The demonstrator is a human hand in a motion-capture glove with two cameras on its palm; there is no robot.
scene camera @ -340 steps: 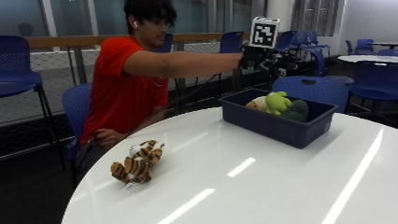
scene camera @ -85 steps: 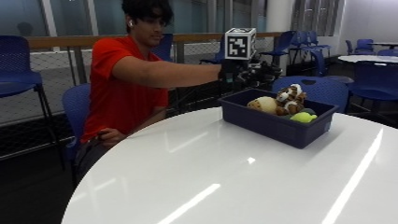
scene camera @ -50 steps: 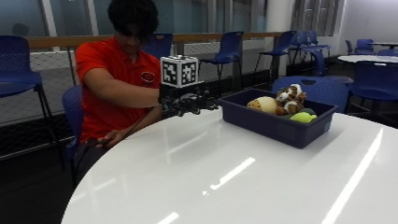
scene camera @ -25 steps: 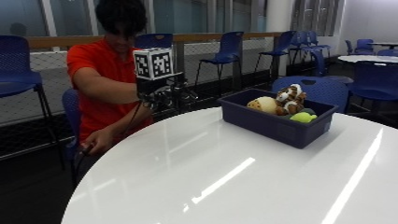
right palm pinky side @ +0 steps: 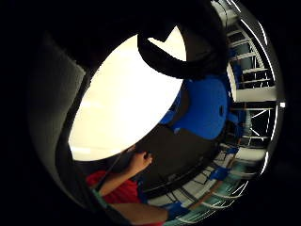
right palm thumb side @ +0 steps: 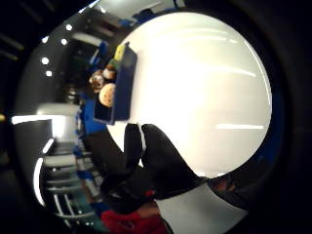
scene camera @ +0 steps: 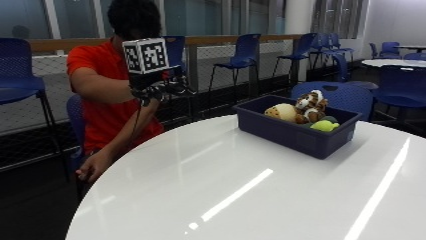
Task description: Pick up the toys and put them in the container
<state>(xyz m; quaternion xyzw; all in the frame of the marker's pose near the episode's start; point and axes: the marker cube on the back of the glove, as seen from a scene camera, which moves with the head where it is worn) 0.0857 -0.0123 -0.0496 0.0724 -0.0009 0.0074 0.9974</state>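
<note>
So my gloved right hand (scene camera: 162, 89) was up at the upper left, fingers relaxed and holding nothing. The toys (scene camera: 303, 112) all lay in the blue container (scene camera: 293, 131), well apart to the right on the white table (scene camera: 219, 195). I judged nothing remained to grab.

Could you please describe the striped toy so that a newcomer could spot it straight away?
On the round white table stands a dark blue plastic container. Among the toys in it, the brown-and-white striped plush tiger stands tallest, between a round tan plush and a yellow-green ball.
</note>
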